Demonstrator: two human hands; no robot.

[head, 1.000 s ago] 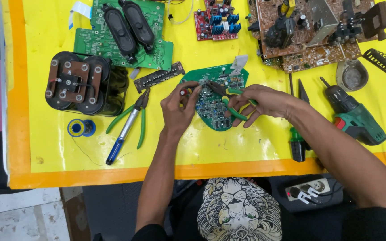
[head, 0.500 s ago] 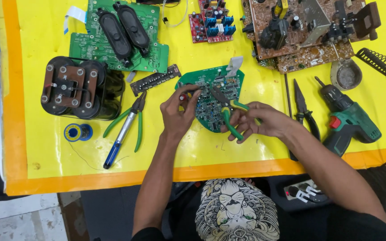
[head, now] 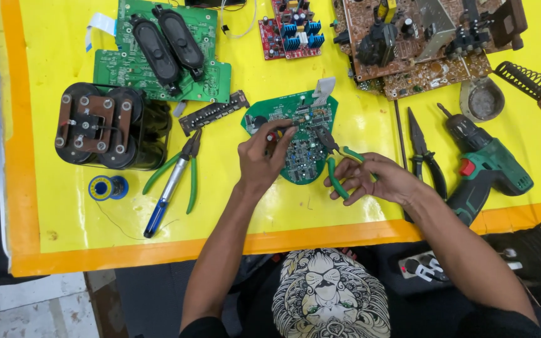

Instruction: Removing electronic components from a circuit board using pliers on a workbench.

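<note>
At centre frame the left hand [head: 259,161] pinches a small part against the green circuit board [head: 302,141], fingers together on it. The right hand [head: 370,180] is clamped around green-handled cutters [head: 336,164] — tips resting on the board. Judgement: hold the board flat and cut close to the joint. Upper right, a round tin [head: 482,100] — contents cannot be told.

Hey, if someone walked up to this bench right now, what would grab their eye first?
Probably the bright yellow table, and at its middle the green circuit board with both hands on it: the left hand pinching a part, the right hand holding green-handled pliers. Next, the black speakers top left and green drill at right.
</note>
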